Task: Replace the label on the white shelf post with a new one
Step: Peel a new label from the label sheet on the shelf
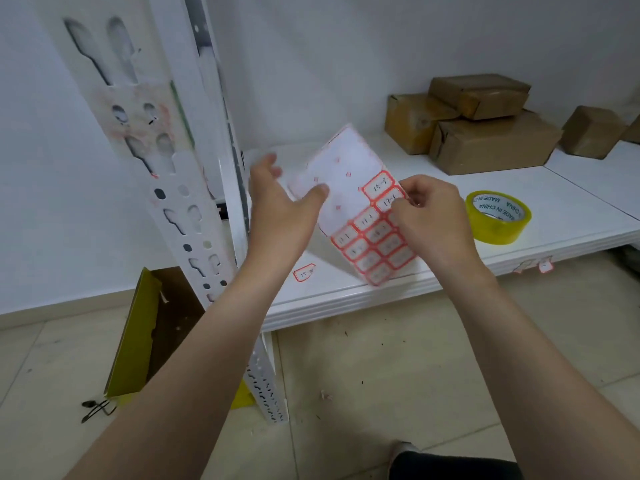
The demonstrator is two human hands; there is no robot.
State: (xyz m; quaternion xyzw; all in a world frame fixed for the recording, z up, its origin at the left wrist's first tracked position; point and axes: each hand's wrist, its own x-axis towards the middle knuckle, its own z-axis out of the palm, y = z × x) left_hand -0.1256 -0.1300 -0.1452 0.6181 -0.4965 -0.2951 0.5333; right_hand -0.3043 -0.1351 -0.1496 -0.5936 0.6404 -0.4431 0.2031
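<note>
A sheet of red-bordered labels [349,188] is held up over the white shelf [450,244]; its upper half is bare backing, its lower half carries several handwritten labels. My left hand [280,206] grips the sheet's left edge with the thumb on its face. My right hand [433,220] pinches at a label on the sheet's right edge. The white perforated shelf post [166,174] stands at the left, with pinkish torn label residue [138,116] across its slots. One loose red-bordered label [304,272] lies on the shelf near the front edge.
A roll of yellow tape [498,216] lies on the shelf to the right. Several brown cardboard boxes [485,126] are stacked at the back right. A yellow cardboard box [152,337] leans on the floor behind the post. Label scraps [535,266] stick to the shelf's front edge.
</note>
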